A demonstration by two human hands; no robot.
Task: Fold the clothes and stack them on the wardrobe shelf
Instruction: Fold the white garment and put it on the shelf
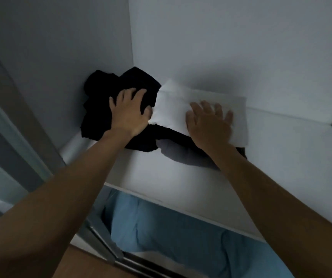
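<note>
a folded white garment (pixel 173 103) is laid on the wardrobe shelf (pixel 161 173), partly over a pile of black clothes (pixel 101 87) set in the back left corner. the black clothes are pressed by the left hand (pixel 130 112), fingers spread, nothing grasped. the white garment is flattened under the right hand (pixel 209 123), fingers straight. a grey garment (pixel 181 155) is seen beneath it, and blue cloth (pixel 171 233) below the shelf.
</note>
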